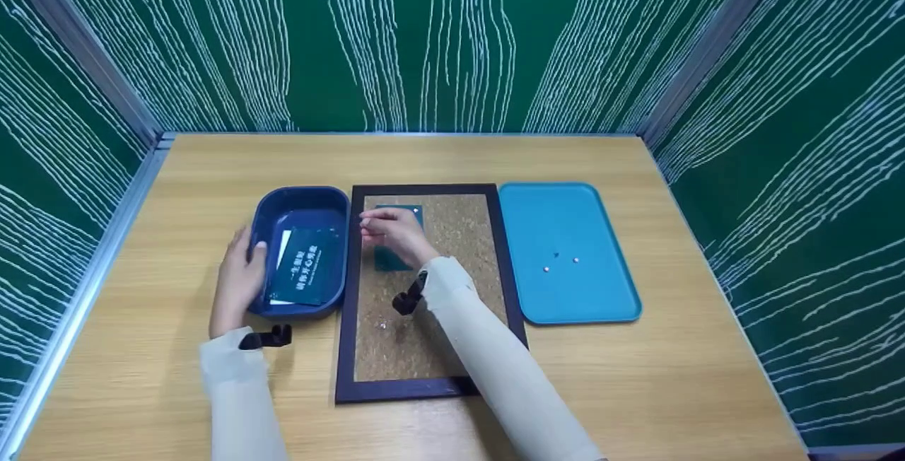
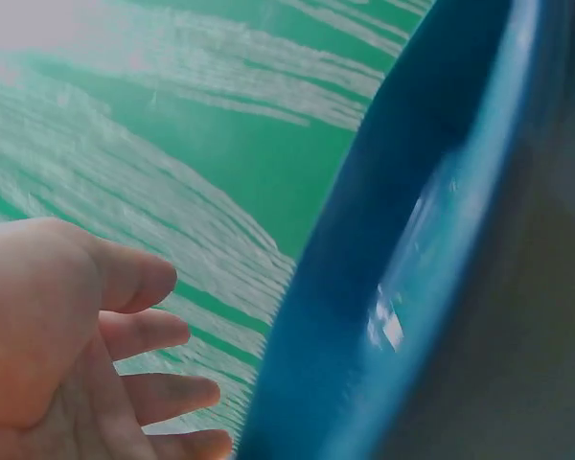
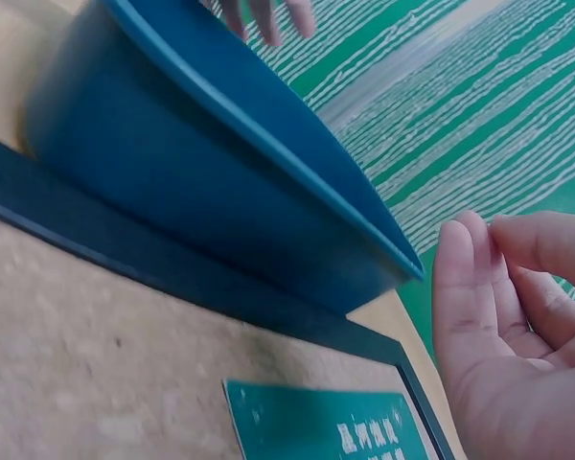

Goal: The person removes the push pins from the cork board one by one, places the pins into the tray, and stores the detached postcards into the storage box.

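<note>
My left hand (image 1: 240, 273) is at the left side of a dark blue basin (image 1: 339, 206), fingers loosely spread and holding nothing. Green cards (image 1: 305, 266) with white lettering lie in the basin, over something white-edged. Above the framed corkboard (image 1: 459, 235), my right hand (image 1: 399, 233) brings its thumb and fingertips together. They seem to pinch a tiny pushpin, almost wholly hidden. Partly under this hand, a green card (image 3: 316, 422) lies on the cork near its upper left. One small pin (image 1: 416, 211) shows at that card's upper right corner.
Right of the corkboard stands a light blue tray (image 1: 551, 213) holding a few small pins (image 1: 575, 260). A small shiny bit (image 1: 382, 325) lies on the lower cork. Green panels (image 1: 459, 37) with white lines wall the wooden table (image 1: 601, 376) at the back and sides.
</note>
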### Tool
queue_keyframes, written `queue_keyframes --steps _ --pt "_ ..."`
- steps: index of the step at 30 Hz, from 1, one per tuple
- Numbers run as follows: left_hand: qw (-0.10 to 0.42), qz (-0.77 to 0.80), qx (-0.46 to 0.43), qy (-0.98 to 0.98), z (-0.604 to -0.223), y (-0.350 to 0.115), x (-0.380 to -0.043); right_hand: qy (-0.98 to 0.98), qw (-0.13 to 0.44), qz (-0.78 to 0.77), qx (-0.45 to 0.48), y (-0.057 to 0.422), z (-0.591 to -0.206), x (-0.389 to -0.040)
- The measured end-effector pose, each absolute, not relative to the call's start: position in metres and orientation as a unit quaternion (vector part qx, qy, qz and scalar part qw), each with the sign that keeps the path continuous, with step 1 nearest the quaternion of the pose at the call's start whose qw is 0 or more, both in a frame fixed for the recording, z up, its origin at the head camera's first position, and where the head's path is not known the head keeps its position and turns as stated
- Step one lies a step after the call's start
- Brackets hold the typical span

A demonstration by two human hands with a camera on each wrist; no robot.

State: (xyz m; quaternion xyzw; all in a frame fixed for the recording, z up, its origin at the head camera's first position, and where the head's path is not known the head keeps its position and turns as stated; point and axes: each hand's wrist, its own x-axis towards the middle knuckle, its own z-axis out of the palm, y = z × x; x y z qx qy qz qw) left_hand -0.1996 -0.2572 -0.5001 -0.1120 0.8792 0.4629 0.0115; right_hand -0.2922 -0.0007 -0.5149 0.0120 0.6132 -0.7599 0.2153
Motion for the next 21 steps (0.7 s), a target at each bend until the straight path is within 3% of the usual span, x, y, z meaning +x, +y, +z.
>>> queue_keyframes --steps 3,13,21 --pt "-0.027 0.428 -0.075 0.9 -0.494 -0.243 -0.2 0.614 0.212 -0.76 0.011 0.005 -0.518 -0.295" --pt "-0.085 0.347 0.008 0.934 -0.482 -0.19 -0.2 0.641 0.202 -0.739 0.037 0.029 -0.521 -0.304" --pt "-0.106 0.325 0.049 0.938 -0.475 -0.146 -0.207 0.668 0.186 -0.718 0.053 0.046 -0.526 -0.312"
